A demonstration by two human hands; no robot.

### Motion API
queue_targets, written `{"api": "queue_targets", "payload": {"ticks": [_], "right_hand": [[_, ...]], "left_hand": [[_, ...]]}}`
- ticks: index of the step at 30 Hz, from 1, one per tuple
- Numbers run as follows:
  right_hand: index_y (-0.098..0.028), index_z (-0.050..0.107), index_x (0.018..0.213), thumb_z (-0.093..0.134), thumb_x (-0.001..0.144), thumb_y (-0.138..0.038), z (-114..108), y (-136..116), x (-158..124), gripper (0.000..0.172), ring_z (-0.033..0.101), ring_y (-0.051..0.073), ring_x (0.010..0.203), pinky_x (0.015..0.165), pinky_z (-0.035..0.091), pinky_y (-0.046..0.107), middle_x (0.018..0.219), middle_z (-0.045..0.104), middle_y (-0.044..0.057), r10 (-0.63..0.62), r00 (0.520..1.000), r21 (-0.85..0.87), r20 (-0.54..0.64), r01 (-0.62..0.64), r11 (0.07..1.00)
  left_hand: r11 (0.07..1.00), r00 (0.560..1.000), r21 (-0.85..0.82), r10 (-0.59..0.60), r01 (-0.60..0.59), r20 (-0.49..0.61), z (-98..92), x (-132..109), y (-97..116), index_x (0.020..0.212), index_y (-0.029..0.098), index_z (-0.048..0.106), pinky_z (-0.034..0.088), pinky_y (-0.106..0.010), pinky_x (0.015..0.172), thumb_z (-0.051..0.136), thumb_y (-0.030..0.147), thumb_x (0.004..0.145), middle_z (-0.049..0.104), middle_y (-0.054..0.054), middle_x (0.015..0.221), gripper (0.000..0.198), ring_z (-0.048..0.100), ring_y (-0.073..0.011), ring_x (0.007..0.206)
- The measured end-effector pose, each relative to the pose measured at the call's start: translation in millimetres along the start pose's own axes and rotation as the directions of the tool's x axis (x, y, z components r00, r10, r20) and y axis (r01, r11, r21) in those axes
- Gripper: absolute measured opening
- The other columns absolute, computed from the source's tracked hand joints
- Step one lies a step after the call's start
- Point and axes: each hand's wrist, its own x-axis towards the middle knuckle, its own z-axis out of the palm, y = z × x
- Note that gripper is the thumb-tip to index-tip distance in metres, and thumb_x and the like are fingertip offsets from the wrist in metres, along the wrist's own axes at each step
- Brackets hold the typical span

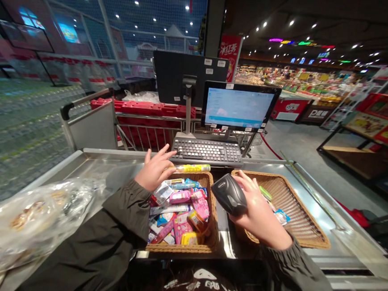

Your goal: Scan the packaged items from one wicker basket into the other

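Note:
My left hand (156, 168) has its fingers spread at the left end of a black keyboard (208, 151), just above the left wicker basket (214, 210). That basket is full of small colourful packets (183, 223). A yellow-green tube (194, 168) lies across its far edge, beside my left fingers. In my right hand (254, 204) is a black handheld scanner (229, 194), its head turned to the left over the gap between the baskets. Under and beyond my right wrist, the right wicker basket (296, 209) holds a few items, among them a blue-and-white packet (281, 216).
A lit screen (239, 106) stands behind the keyboard, with a second monitor (172, 76) seen from behind. Clear plastic bags (37, 209) lie on the metal counter (111, 168) at left. Beyond the counter are a cart (141, 130) and a shelf at right (377, 119).

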Motion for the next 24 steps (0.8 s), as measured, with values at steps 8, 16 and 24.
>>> {"api": "queue_targets", "payload": {"ticks": [8,16,24], "right_hand": [[-0.022,0.055,0.128,0.059,0.067,-0.018,2,-3,-1,0.061,0.028,0.04,0.144,0.111,0.02,0.072,0.141,0.051,0.013,0.005,1.0,0.003,-0.004,-0.005,1.0],[-0.02,0.059,0.123,0.059,0.067,-0.017,5,-6,2,0.055,0.028,0.04,0.144,0.111,0.019,0.071,0.14,0.051,0.014,0.022,0.999,0.004,0.031,-0.022,1.0],[-0.02,0.058,0.125,0.06,0.069,-0.019,13,-8,8,0.056,0.026,0.039,0.144,0.112,0.018,0.071,0.141,0.05,0.015,0.036,0.997,0.009,0.071,-0.037,0.999]], "left_hand": [[1.0,1.0,0.0,-0.012,0.012,0.022,12.4,-6,-14,0.085,0.021,0.066,0.007,-0.073,0.11,0.041,0.036,0.095,0.051,-0.01,0.145,0.031,0.025,-0.0313,0.146],[0.997,0.994,-0.024,-0.065,0.068,0.09,34.6,-10,-30,0.08,0.02,0.067,0.005,-0.075,0.108,0.044,0.035,0.093,0.054,-0.011,0.142,0.03,0.028,-0.0329,0.145],[0.995,0.986,-0.041,-0.082,0.089,0.148,59.9,-16,-38,0.082,0.02,0.067,0.006,-0.074,0.109,0.045,0.034,0.094,0.056,-0.009,0.14,0.028,0.03,-0.0328,0.144]]}}
